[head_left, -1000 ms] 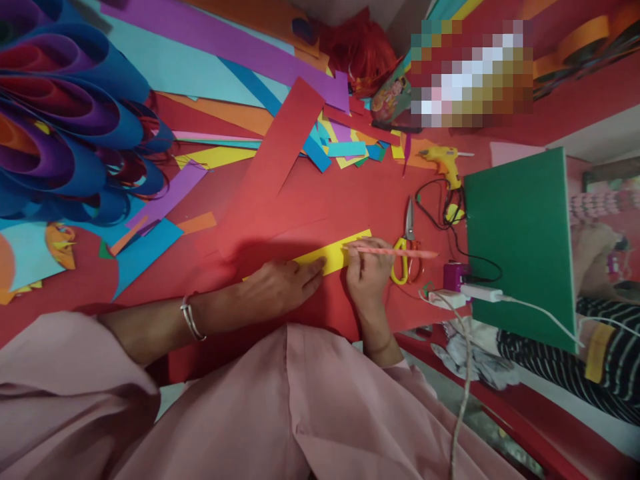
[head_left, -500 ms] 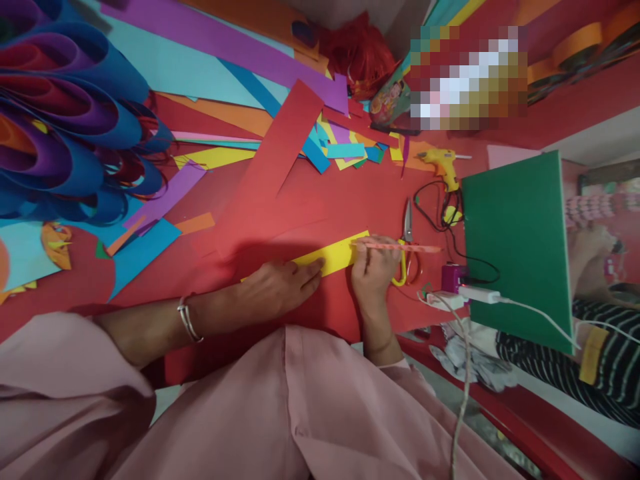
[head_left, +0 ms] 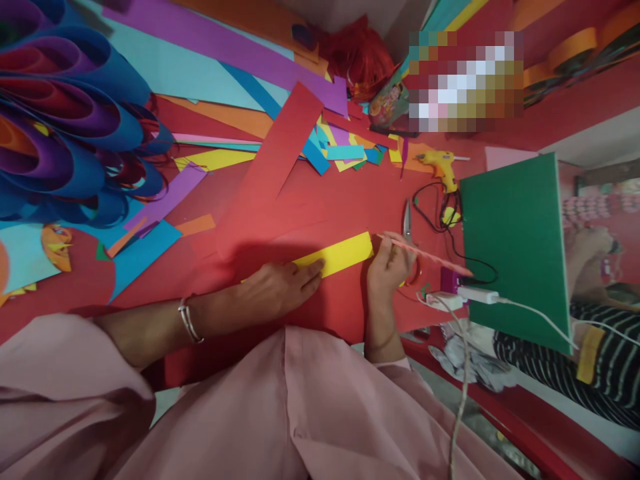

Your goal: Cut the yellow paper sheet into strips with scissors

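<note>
A yellow paper strip [head_left: 340, 253] lies on the red sheet [head_left: 320, 207] covering the table. My left hand [head_left: 277, 287] rests flat on the strip's near end, fingers stretched out and pressing it down. My right hand [head_left: 393, 263] is closed round a pink pencil [head_left: 425, 253], just off the strip's far end, with the pencil tip near the strip's corner. Scissors [head_left: 407, 230] with yellow handles lie partly hidden under my right hand.
A yellow glue gun [head_left: 440, 167] with black cord lies beyond the scissors. A green board [head_left: 515, 240] stands at the right, with a white charger [head_left: 477, 295] beside it. Coloured paper scraps [head_left: 345, 147] and blue-purple paper loops [head_left: 65, 120] fill the left and back. A person's striped sleeve [head_left: 610, 373] shows far right.
My right hand has slid right along the strip and off its far end, tilting the pencil. My left hand has stayed pressed on the strip.
</note>
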{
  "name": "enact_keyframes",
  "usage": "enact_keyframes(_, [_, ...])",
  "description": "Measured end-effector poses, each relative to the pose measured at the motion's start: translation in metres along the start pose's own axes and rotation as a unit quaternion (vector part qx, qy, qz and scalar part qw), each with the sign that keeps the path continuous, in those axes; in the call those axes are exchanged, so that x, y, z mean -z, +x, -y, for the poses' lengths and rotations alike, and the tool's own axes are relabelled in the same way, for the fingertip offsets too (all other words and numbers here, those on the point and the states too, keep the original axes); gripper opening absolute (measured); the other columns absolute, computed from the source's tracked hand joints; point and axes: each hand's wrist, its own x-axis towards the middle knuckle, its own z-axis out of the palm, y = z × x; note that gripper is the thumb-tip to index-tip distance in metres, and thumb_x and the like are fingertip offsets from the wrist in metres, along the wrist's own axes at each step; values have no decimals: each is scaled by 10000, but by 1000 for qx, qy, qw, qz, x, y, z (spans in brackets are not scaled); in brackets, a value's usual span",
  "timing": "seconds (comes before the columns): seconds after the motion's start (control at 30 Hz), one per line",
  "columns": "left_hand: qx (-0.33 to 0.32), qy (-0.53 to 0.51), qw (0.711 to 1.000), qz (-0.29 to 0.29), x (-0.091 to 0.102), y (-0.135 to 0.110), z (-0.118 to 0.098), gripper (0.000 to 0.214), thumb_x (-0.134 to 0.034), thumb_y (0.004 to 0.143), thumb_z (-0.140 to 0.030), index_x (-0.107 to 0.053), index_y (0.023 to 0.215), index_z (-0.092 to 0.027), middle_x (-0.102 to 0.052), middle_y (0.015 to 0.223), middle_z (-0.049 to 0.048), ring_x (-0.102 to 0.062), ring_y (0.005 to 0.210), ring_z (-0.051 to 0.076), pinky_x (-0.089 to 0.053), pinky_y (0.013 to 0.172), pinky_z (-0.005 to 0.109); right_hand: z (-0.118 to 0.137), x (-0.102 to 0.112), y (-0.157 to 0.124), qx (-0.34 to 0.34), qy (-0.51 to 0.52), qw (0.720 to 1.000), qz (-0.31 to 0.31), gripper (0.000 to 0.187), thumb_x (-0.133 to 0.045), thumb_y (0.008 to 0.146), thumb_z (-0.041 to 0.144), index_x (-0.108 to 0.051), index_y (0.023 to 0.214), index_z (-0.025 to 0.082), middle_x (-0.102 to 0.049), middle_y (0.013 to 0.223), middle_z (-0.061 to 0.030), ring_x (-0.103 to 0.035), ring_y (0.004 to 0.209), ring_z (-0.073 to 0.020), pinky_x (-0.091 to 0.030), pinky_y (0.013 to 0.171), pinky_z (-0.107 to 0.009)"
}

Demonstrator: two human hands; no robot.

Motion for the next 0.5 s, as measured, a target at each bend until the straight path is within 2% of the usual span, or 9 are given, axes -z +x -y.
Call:
enact_keyframes(0.07, [-14, 29, 999, 35, 2, 2, 0, 604, -359, 972, 32, -538, 1525, -134, -480, 1651, 204, -724, 920, 215, -581, 721, 365, 16, 4, -8, -20, 38, 999, -25, 304, -481, 1110, 368, -710, 968, 226, -768, 997, -105, -708, 998, -264, -550, 951, -476])
enact_keyframes(0.1, [-19, 41, 998, 45, 3, 3, 0, 595, -360, 982, 20, -527, 1535, -126, -472, 1654, 214, -724, 914, 212, -582, 720, 355, 25, 5, -14, -30, 71, 997, -3, 316, -452, 1120, 386, -686, 976, 232, -763, 976, -85, -731, 958, -242, -590, 891, -433])
enact_keyframes(0.13, [-19, 47, 997, 49, 3, 4, -1, 589, -363, 994, 6, -511, 1549, -122, -459, 1660, 220, -724, 914, 208, -581, 719, 340, 33, 4, -18, -86, 172, 978, 76, 302, -447, 1122, 412, -660, 993, 241, -767, 997, -73, -749, 943, -226, -611, 856, -404])
enact_keyframes(0.2, [-16, 59, 997, 47, 4, 4, 0, 583, -356, 1009, -9, -487, 1567, -115, -453, 1664, 224, -726, 940, 212, -580, 709, 318, 38, 0, -20, -193, 312, 890, 271, 278, -508, 1093, 488, -640, 1020, 254, -786, 1029, -69, -777, 976, -233, -638, 828, -392])
enact_keyframes(0.23, [-14, 61, 997, 42, 3, 4, 0, 582, -351, 1010, -7, -488, 1566, -111, -465, 1656, 223, -728, 971, 224, -581, 709, 318, 34, -3, -16, -231, 341, 862, 296, 300, -548, 1067, 526, -635, 991, 249, -789, 1036, -78, -780, 1004, -243, -645, 823, -397])
enact_keyframes(0.27, [-16, 60, 997, 35, 2, 4, 1, 581, -347, 1008, -3, -497, 1559, -107, -482, 1644, 223, -727, 1011, 242, -585, 715, 326, 27, -6, -9, -260, 357, 861, 251, 338, -567, 1043, 568, -615, 958, 244, -789, 1036, -87, -780, 1018, -253, -651, 815, -412])
enact_keyframes(0.37, [-19, 43, 999, 23, -1, 2, 3, 591, -359, 981, 31, -517, 1536, -97, -497, 1633, 224, -711, 1129, 285, -596, 747, 358, 3, -6, 20, -257, 310, 915, 29, 380, -570, 1010, 614, -584, 936, 242, -760, 1133, -109, -748, 1119, -251, -630, 940, -493])
enact_keyframes(0.43, [-24, 30, 999, 20, -2, 2, 4, 586, -373, 978, 34, -518, 1530, -98, -492, 1638, 224, -713, 1144, 289, -599, 736, 351, 4, -2, 29, -228, 353, 907, 25, 341, -573, 1014, 595, -572, 955, 260, -740, 1241, -108, -733, 1175, -247, -608, 1012, -520])
enact_keyframes(0.5, [-24, 26, 999, 14, -1, 2, 4, 556, -370, 1001, 12, -521, 1525, -97, -514, 1620, 229, -730, 1097, 281, -602, 698, 344, 19, 0, 25, -229, 411, 871, 139, 307, -572, 1034, 571, -582, 967, 272, -754, 1223, -88, -757, 1116, -243, -638, 953, -503])
